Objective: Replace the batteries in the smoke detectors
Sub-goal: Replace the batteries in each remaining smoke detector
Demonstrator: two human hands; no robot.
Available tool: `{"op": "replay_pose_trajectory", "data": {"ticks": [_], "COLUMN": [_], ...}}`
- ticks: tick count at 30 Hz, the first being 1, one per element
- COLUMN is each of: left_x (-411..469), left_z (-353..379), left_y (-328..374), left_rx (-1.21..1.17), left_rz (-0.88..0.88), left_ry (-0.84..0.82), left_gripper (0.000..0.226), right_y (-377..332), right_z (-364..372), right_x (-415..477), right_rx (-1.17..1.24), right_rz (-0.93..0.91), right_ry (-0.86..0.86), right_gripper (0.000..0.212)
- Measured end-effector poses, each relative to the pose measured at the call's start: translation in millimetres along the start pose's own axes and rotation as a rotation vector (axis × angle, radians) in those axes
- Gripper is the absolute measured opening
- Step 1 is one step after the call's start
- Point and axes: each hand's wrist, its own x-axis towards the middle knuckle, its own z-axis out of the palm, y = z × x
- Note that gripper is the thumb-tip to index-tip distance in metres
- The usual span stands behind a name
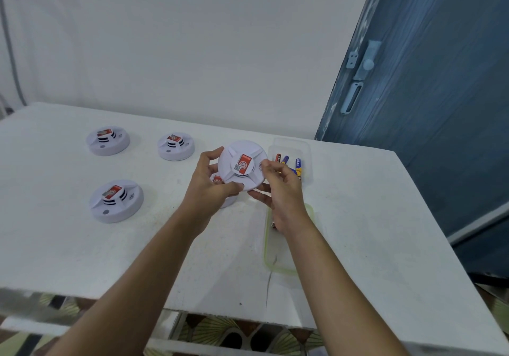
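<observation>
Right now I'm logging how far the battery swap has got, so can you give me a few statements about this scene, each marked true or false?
1. The left hand and right hand both grip one smoke detector above the table. True.
2. The batteries lie loose on the table. False: they lie in a clear container.
3. Three other detectors sit left of the hands. True.
4. The right hand holds a battery. False: it grips only the detector's rim.
5. A further detector is partly hidden behind the hands. True.
</observation>
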Motion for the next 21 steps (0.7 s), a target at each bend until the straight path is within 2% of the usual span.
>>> {"op": "replay_pose_trajectory", "data": {"ticks": [21], "left_x": [5.4], "left_z": [-1.4], "left_y": [-4.9], "left_rx": [0.0], "left_rz": [0.005], "left_ry": [-0.01], "left_gripper": [0.073], "right_y": [0.5], "right_z": [-0.9], "right_x": [2.2], "right_rx": [-0.005], "right_rz": [0.003], "right_ry": [-0.005], "right_gripper": [0.027]}}
